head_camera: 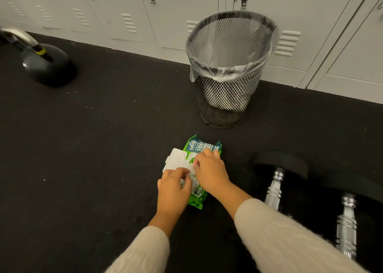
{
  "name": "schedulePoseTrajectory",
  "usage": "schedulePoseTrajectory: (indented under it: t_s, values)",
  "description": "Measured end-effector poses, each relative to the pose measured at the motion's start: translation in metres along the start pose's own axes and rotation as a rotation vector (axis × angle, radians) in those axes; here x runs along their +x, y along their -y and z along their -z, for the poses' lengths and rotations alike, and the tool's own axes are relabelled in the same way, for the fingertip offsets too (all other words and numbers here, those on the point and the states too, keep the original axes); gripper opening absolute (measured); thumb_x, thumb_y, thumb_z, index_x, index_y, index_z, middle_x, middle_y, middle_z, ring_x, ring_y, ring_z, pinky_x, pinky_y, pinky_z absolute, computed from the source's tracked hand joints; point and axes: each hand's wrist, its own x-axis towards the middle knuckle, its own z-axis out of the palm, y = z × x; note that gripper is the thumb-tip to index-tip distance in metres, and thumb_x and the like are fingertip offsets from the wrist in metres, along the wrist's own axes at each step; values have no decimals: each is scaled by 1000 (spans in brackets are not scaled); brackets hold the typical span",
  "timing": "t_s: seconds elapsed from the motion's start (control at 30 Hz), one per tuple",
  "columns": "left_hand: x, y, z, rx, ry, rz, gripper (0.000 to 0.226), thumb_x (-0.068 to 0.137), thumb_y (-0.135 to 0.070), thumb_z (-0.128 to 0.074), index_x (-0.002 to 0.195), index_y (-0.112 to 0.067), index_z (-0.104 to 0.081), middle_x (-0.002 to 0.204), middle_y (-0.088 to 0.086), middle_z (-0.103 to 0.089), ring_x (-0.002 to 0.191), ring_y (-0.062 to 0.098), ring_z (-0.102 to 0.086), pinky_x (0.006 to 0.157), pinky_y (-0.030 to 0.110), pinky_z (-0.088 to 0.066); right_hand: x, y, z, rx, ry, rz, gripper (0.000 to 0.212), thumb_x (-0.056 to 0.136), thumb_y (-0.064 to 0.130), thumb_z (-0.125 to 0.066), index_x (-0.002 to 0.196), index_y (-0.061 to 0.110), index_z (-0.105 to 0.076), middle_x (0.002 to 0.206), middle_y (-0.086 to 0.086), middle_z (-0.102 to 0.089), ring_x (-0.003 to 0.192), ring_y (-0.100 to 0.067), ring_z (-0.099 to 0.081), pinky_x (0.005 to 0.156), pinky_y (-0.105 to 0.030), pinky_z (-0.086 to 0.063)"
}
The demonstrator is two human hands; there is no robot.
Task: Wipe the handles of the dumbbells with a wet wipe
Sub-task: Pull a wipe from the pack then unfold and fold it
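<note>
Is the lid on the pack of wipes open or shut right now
Open. The white lid is flipped back to the left of the green wipes pack, and both hands are at the uncovered opening.

A green wipes pack [198, 169] lies flat on the black floor [103, 148], well clear of its far edge, long axis running away from the viewer. Its white flip lid [176, 158] is open, swung out to the left. Two dumbbells lie side by side to the right of the pack: the nearer-to-pack dumbbell [275, 181] and the right dumbbell [347, 221]. Both have knurled silver handles and black heads, handles pointing away from the viewer
</note>
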Motion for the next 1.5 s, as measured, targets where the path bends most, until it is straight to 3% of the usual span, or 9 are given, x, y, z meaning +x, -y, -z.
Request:
schedulePoseTrajectory:
  t_s: [0.2, 0.37, 0.47, 0.6, 0.73, 1.03, 1.2, 1.37, 1.5]
  values:
    - [12, -8, 1, -124, -91, 54, 33, 88, -30, -61, 120, -30, -57, 74, -16, -60, 98, 10, -48, 92, 49, -43, 3, 8, 28, 418, 89, 1, 12, 92, 18, -53, 82, 24, -50, 111, 0, -51, 114, -19, -43, 97, -35, -39]
    - [16, -25, 22, -190, -124, -56, 40, 84, -34, -65, 122, -40, -55, 96, -19, -58, 105, 1, -43, 92, 38, -38, -4, 17, 75, 685, 149, 21, 7, 89, 14, -58, 84, 18, -58, 94, 4, -53, 85, -9, -52, 71, -19, -40]
    - [15, -50, 39, -384, -65, -140, 26, 85, -26, -67, 107, -39, -63, 105, -16, -59, 108, 4, -50, 86, 34, -44, -12, 17, 104, 670, 95, 63, 6, 85, 14, -63, 81, 19, -62, 93, 2, -55, 80, -8, -53, 73, -22, -40]
    - [5, -102, 52, -624, 66, -180, 8, 83, -17, -72, 89, -18, -67, 88, 1, -68, 86, 17, -66, 76, 38, -54, -32, 10, 157, 551, -6, 79, 4, 80, 13, -70, 80, 10, -68, 97, -1, -55, 80, -6, -53, 72, -15, -41]
    - [-12, -151, 55, -741, 148, -258, 23, 83, -9, -72, 103, -16, -63, 94, 12, -67, 90, 28, -66, 80, 39, -57, -65, 2, 208, 454, -62, 19, 5, 79, 13, -72, 78, 9, -68, 98, -1, -56, 85, -11, -56, 69, -16, -42]
    - [-35, -231, 70, -444, 209, -394, 7, 77, -21, -73, 75, -28, -70, 76, 4, -70, 66, 17, -63, 65, 36, -52, -147, -11, 299, 820, -351, -151, 8, 88, 8, -60, 85, 13, -66, 99, -9, -70, 96, -25, -66, 88, -44, -56]
    - [-38, -237, 76, -329, 367, -311, 5, 81, -10, -69, 79, -14, -71, 67, 9, -71, 62, 19, -60, 60, 35, -46, -170, -20, 323, 967, -451, -124, 13, 93, 12, -56, 83, 19, -60, 95, -8, -67, 99, -29, -65, 92, -46, -53]
    - [-64, -260, 64, -562, 393, -407, 30, 84, -2, -65, 112, -14, -66, 103, 5, -71, 95, 18, -65, 83, 25, -52, -184, -31, 311, 866, -419, -116, 9, 92, 14, -58, 86, 20, -60, 101, -11, -66, 98, -26, -64, 88, -40, -53]
    - [-79, -282, 50, -674, 429, -484, 18, 84, -11, -70, 101, -6, -70, 94, 14, -72, 88, 25, -69, 78, 33, -56, -191, -40, 304, 769, -378, -130, 3, 88, 14, -62, 89, 16, -63, 96, -4, -65, 92, -18, -62, 82, -32, -51]
